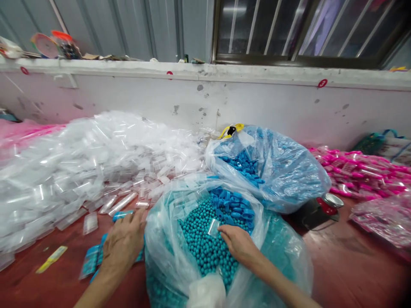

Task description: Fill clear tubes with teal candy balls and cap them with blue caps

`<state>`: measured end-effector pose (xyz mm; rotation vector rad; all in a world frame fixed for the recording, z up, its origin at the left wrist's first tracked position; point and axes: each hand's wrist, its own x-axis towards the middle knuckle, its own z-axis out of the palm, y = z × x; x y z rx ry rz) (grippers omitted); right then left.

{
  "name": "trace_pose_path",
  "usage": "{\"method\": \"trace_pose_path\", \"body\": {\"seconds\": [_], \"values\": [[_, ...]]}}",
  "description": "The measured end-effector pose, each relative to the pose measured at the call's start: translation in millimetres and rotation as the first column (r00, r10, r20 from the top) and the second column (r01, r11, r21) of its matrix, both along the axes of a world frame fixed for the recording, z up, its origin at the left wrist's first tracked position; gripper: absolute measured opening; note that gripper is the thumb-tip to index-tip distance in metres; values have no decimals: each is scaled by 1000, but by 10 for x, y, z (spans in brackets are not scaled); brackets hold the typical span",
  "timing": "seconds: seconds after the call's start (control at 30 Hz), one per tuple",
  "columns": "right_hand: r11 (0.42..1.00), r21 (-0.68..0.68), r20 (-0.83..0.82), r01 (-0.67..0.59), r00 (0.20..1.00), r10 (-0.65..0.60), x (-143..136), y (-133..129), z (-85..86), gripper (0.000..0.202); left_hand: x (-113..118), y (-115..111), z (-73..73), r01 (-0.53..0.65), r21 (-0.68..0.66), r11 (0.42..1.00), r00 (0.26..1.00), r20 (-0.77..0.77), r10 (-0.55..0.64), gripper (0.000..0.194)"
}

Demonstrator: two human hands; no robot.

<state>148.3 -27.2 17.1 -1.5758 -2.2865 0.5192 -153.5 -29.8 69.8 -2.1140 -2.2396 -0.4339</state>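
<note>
Pinches a small clear tube (213, 227) with right hand (239, 244), just at the teal beads (202, 246) in open bag (163, 244) – and bends left hand (123, 240) near a blue piece (120, 215) on worktop (35, 288), cannot tell its grip.

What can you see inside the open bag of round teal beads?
Teal beads, with blue plastic pieces heaped on the far side and a few clear cases at the far left. The right hand hides some beads, and whatever lies beneath the top layer is covered.

The left hand (123, 241) is blurred; the right edge crops the pink pile (369, 171).
</note>
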Motion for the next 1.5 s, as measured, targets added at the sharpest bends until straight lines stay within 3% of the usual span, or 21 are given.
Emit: {"method": "trace_pose_path", "body": {"seconds": [0.1, 0.17, 0.23, 0.33, 0.43, 0.5, 0.63, 0.8, 0.9, 1.03, 1.1, 1.27, 1.37, 1.5], "values": [[998, 36, 67, 41, 997, -44, 10, 117, 29, 33, 309, 43, -41, 168, 1, 986, 984, -54, -168, 36], [997, 52, 80, 61, 995, -65, 40, 181, 57, 34, 612, 89, -110, 342, -81, 936, 936, -64, -347, 38], [996, 51, 51, 71, 996, -74, 94, 216, 80, 33, 910, 149, -219, 520, -120, 846, 850, -27, -526, 41], [997, 36, -50, 71, 996, -69, 221, 218, 103, 30, 1253, 266, -442, 765, -72, 640, 642, 9, -767, 37], [995, 9, -135, 97, 986, -95, 391, 184, 127, 29, 1443, 372, -641, 874, -123, 470, 466, -62, -883, 24], [993, -8, -165, 115, 980, -114, 497, 159, 151, 29, 1483, 388, -698, 881, -176, 439, 420, -136, -897, 24], [990, 11, -102, 140, 985, -139, 585, 148, 208, 30, 1390, 293, -605, 815, -226, 533, 506, -171, -846, 35], [990, 99, 218, 101, 968, -120, 356, 221, 210, 23, 1326, 282, -451, 661, -452, 599, 687, 43, -726, 24], [992, 112, 398, 60, 912, -100, 144, 253, 136, 16, 1477, 351, -539, 624, -429, 653, 746, 79, -661, 26], [992, 117, 447, 53, 889, -100, 22, 275, 7, 17, 1705, 424, -738, 542, -380, 750, 837, 163, -522, 38], [992, 118, 457, 55, 883, -103, 51, 284, -33, 20, 1729, 451, -789, 531, -390, 752, 847, 238, -475, 35], [995, 64, 464, 76, 881, -97, 191, 256, -27, 23, 1563, 508, -777, 572, -454, 684, 816, 401, -416, 28], [996, 6, 455, 93, 886, -85, 194, 225, 10, 25, 1554, 537, -779, 543, -470, 696, 832, 415, -369, 23], [992, -62, 412, 114, 908, -78, 112, 267, -3, 26, 1753, 585, -850, 505, -446, 739, 840, 450, -302, 17]]}}
